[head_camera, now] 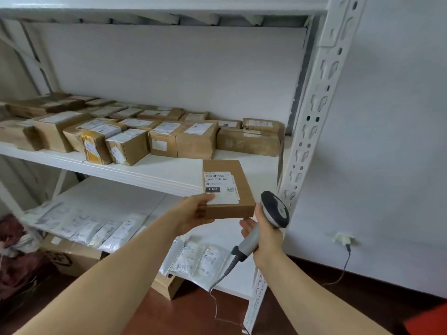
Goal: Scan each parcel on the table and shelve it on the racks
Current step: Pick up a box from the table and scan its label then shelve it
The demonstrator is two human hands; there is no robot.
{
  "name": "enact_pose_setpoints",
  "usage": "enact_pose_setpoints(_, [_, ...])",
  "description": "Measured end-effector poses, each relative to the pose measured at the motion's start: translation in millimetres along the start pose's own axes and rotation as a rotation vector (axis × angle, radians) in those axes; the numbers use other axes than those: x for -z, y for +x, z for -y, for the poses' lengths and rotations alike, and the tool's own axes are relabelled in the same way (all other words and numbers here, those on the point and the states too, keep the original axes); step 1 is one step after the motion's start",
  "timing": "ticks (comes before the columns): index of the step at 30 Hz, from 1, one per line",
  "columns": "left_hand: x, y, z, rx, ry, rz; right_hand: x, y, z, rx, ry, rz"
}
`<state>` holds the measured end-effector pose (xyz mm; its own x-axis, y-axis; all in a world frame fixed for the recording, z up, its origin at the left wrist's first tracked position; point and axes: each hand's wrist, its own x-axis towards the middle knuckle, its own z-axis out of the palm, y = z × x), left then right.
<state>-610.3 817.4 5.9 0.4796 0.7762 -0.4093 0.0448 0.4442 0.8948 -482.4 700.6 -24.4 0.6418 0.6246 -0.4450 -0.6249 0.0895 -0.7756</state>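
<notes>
Head view: rack (312, 131), middle shelf (164, 170) bare spot directly beyond parcel (242, 182). Parcel at shelf's front edge, long axis pointing inward, possibly touching lip; left hand (196, 211) fingers pinch its near edge, thumb on label; right hand (266, 238) fingers wrap scanner (275, 209), just beside.

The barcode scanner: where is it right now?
In the head view, right of centre, the right hand grips the barcode scanner, just right of the cardboard parcel the left hand holds, near the rack's upright.
</notes>
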Motion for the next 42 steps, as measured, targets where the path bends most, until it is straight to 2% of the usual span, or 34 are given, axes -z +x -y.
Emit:
enact_pose_setpoints(7, [-50.7,35.3,-42.2,0.097,-0.300,0.069,4.5,24.2,-10.1,0.032,-0.062,-0.028])
enact_pose_setpoints(12, [-87.2,59.0,-59.2,0.189,-0.201,-0.034,3.8,41.0,-7.2,0.031,-0.127,0.034])
enact_pose_setpoints(20, [-129.6,108.2,-61.5,0.271,-0.231,0.038,3.3,65.2,-5.3,0.032,-0.303,0.108])
enact_pose_setpoints(24, [-137.1,123.9,-62.8,0.250,-0.145,0.079,5.8,76.9,-3.3,0.040,-0.321,0.101])
enact_pose_setpoints(27, [-130.7,127.3,-72.0,0.205,0.125,0.142,6.2,83.0,-0.8,0.055,-0.298,0.089])
enact_pose_setpoints(29, [-128.3,128.5,-79.0,0.145,0.506,0.071,4.7,85.9,-0.3,0.069,-0.281,0.074])
enact_pose_setpoints(30, [-126.4,131.1,-81.9,0.039,0.751,0.004,3.5,86.6,-0.8,0.076,-0.273,0.066])
enact_pose_setpoints(32, [-121.4,138.0,-88.0,-0.300,1.197,-0.130,1.2,86.5,-3.0,0.088,-0.263,0.049])
enact_pose_setpoints(34, [-112.9,153.4,-88.9,-0.601,1.511,-0.080,-1.9,85.3,-4.7,0.101,-0.246,0.030])
enact_pose_setpoints(35, [-107.1,162.4,-88.2,-0.641,1.654,0.023,-3.8,85.0,-5.3,0.110,-0.235,0.017])
enact_pose_setpoints(36, [-101.3,170.1,-87.5,-0.627,1.759,0.120,-5.8,84.9,-6.1,0.120,-0.224,0.002])
enact_pose_setpoints(38, [-92.7,182.9,-86.4,-0.596,1.880,0.210,-10.2,84.7,-8.0,0.132,-0.204,-0.035])
enact_pose_setpoints(42, [-88.4,197.7,-89.7,-0.684,1.881,0.189,-17.7,84.7,-12.1,0.153,-0.167,-0.112])
